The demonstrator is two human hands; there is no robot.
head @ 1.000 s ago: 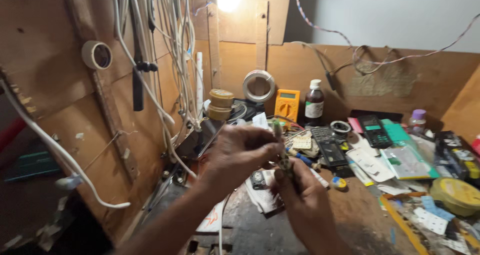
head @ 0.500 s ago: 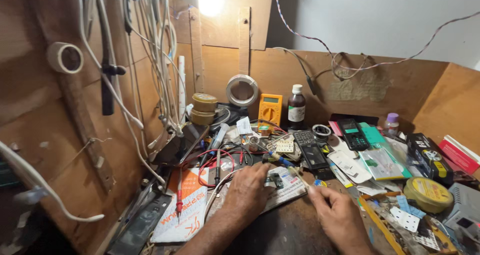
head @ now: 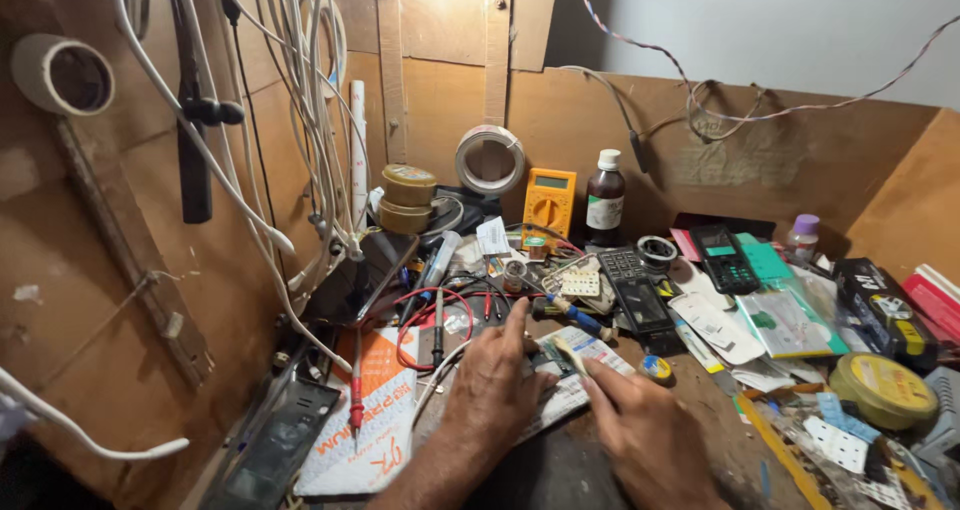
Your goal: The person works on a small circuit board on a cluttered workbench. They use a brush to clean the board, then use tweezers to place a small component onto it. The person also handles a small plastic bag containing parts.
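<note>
Between the two hands, on the cluttered desk, lies a small flat part, seemingly a bit of circuit board, on top of a white printed card. A second ago both hands were up in front of the chest, working a small thing between the fingertips. They have since come down, and the work now rests on the desk rather than in the air, steadied from either side.

The left hand lies over the near edge of the card with its forefinger stretched forward. Its other fingers curl down onto the part, and whether they pinch it or only press on it I cannot tell. The right hand reaches in from the other side with its forefinger laid out flat, the tip on the card. That grip is spread, with nothing caught in it as far as shows.

Just beyond the left forefinger are a blue-handled screwdriver and a dark phone. Further back stand a yellow multimeter and a brown bottle. To the left of the left hand a red probe lies on an orange-and-white paper.

The left fingers cover most of the part, so its shape is unclear. The right wrist is cut off by the lower edge, and both thumbs are out of sight.
</note>
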